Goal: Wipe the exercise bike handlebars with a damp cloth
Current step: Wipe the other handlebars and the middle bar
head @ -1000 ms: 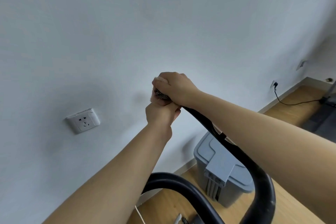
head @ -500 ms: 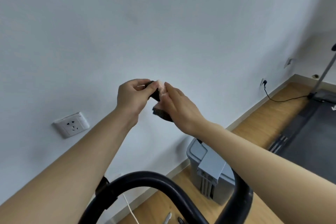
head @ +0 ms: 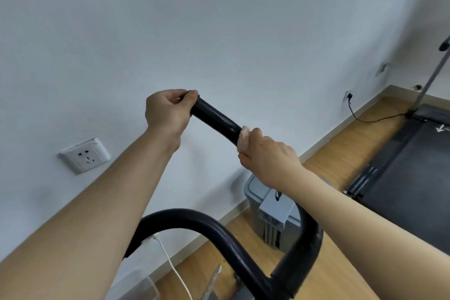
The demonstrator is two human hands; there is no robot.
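Handlebar (head: 214, 117) tip up-left in left grip (head: 168, 114); cloth (head: 243, 140), perhaps around it, in right grip (head: 267, 156).

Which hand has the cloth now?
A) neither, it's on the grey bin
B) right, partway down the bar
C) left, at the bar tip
B: the cloth pokes out of the right hand gripping the handlebar; the left hand holds the bare tip.

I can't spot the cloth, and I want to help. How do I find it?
Find the black handlebar rising before the white wall. The left hand holds its tip; lower down, the right hand grips it. The cloth is the fluffy peach bit peeking from that fist, the only soft, pale thing on the dark bar.
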